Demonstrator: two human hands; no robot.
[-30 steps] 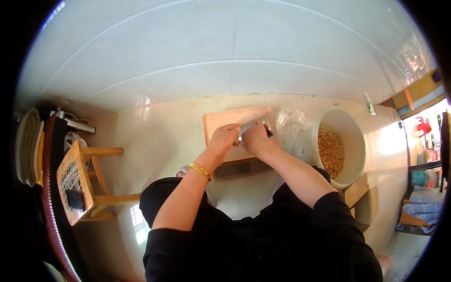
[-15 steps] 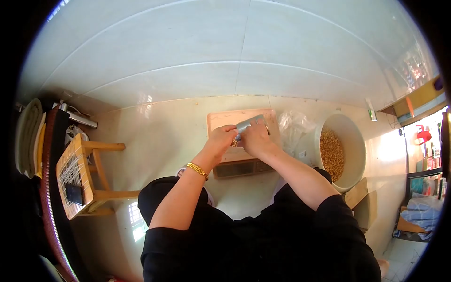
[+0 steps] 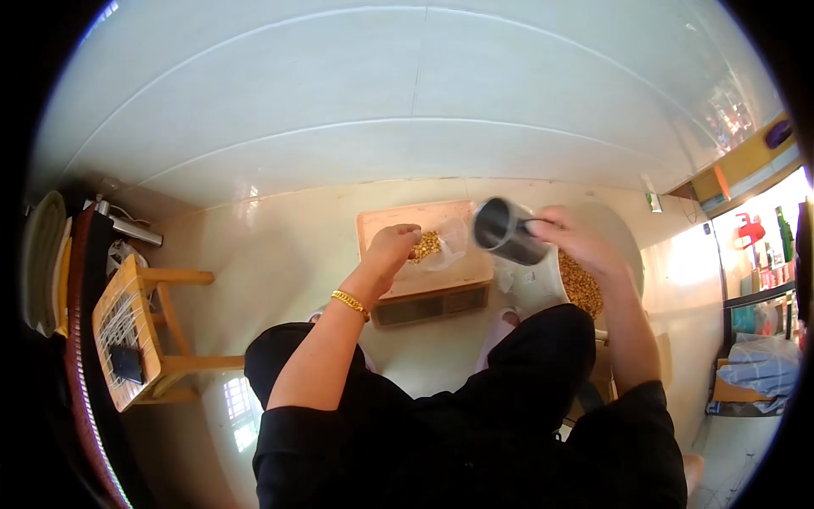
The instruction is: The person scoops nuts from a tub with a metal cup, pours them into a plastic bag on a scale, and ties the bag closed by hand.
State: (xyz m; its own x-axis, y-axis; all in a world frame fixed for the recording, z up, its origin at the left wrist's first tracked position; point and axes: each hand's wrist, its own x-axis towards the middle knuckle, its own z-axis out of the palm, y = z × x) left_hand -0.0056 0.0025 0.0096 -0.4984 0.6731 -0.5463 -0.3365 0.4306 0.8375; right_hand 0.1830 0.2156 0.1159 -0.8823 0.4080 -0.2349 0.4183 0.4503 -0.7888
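Note:
My left hand (image 3: 394, 253) pinches the edge of a clear plastic bag (image 3: 451, 246) that holds yellow kernels (image 3: 426, 247). The bag rests on a pinkish scale (image 3: 377, 222) with a dark front panel. Off to the right, my right hand (image 3: 572, 237) is closed on the handle of a metal cup (image 3: 510, 233), which is tilted with its dark mouth toward the left, near the pail's rim. A large pale pail (image 3: 623, 237) with many kernels (image 3: 578, 284) in it lies partly behind my right hand and forearm.
A wooden stool (image 3: 136, 322) with a black phone (image 3: 127, 365) on it stands at the left. Cardboard (image 3: 666, 360) lies below the pail. Shelves with a blue cloth (image 3: 763, 365) are at the far right, and a pale wall (image 3: 339, 76) rises ahead.
My right hand has moved right with the cup, away from my left hand and the scale. The bag with kernels now shows at my left hand, which has stayed over the scale.

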